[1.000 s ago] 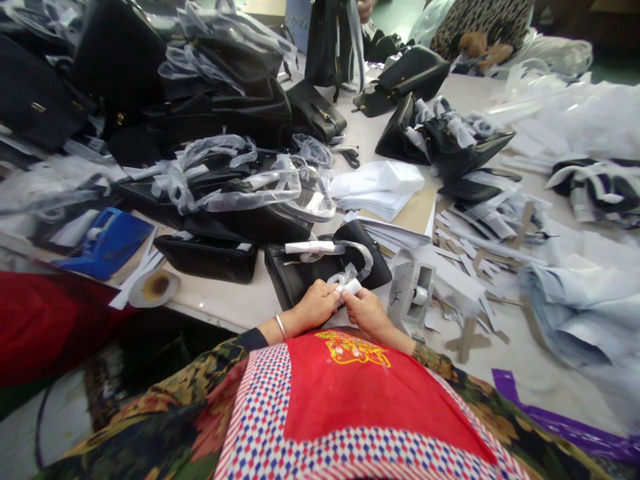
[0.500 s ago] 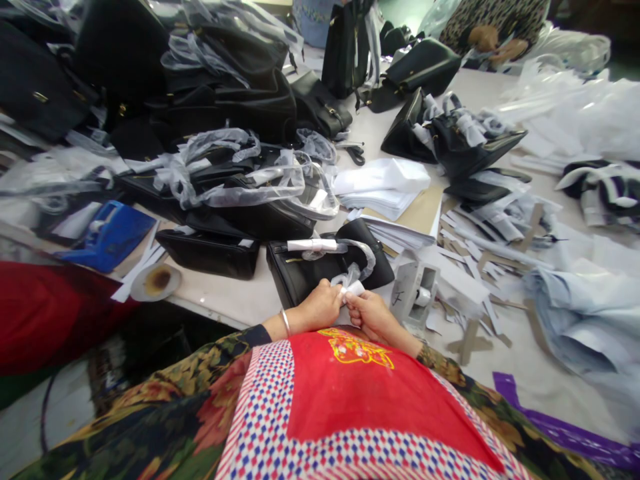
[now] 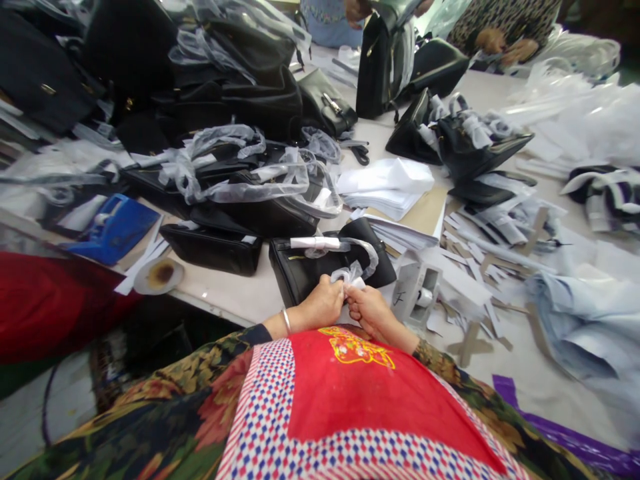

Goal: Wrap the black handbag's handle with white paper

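Observation:
A black handbag lies on the table right in front of me, its handle covered in clear plastic. A white paper wrap sits around the far part of that handle. At the near end of the handle, my left hand and my right hand meet with fingertips pinched together. Between them is a white paper wrap, partly hidden by the fingers. Both hands are closed on it, close above the bag's near edge.
Left of the bag lie a black pouch, a tape roll and a blue tape dispenser. A grey dispenser stands close on the right, beside paper strips. Stacked papers and wrapped bags lie beyond. Other people's hands show at the back.
The white paper between my hands now shows less, more covered by my fingers. At the back, another person's hands have appeared at an upright black bag, which has shifted right. The view has shifted slightly.

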A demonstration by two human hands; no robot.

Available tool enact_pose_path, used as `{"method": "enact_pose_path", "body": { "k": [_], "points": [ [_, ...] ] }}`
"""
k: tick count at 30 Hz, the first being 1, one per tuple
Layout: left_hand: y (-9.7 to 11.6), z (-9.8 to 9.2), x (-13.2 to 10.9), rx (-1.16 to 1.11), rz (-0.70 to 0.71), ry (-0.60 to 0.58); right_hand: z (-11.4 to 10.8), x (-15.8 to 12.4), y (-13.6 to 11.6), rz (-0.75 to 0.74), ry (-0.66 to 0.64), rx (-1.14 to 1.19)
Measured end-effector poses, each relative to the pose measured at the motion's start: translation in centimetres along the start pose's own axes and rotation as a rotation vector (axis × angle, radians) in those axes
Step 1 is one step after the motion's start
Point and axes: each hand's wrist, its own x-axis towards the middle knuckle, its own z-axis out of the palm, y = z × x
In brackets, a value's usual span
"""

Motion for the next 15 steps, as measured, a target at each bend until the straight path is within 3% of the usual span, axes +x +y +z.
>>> {"method": "enact_pose_path", "body": {
  "k": [3,9,12,15],
  "points": [
    [0.3,-0.9,0.2,-0.128,-0.082,-0.058,0.1,-0.1,-0.1,-0.043,0.01,-0.014],
    [0.7,-1.3,0.7,-0.593,-0.444,-0.238,0.1,-0.4,-0.3,-0.052,0.009,-0.038],
    [0.9,-1.2,0.7,-0.595,-0.459,-0.285,0.1,-0.4,-0.2,-0.026,0.007,-0.053],
    [0.7,-1.2,0.7,-0.449,-0.416,-0.26,-0.3,-0.5,-0.2,0.011,-0.012,-0.056]
  ]
}}
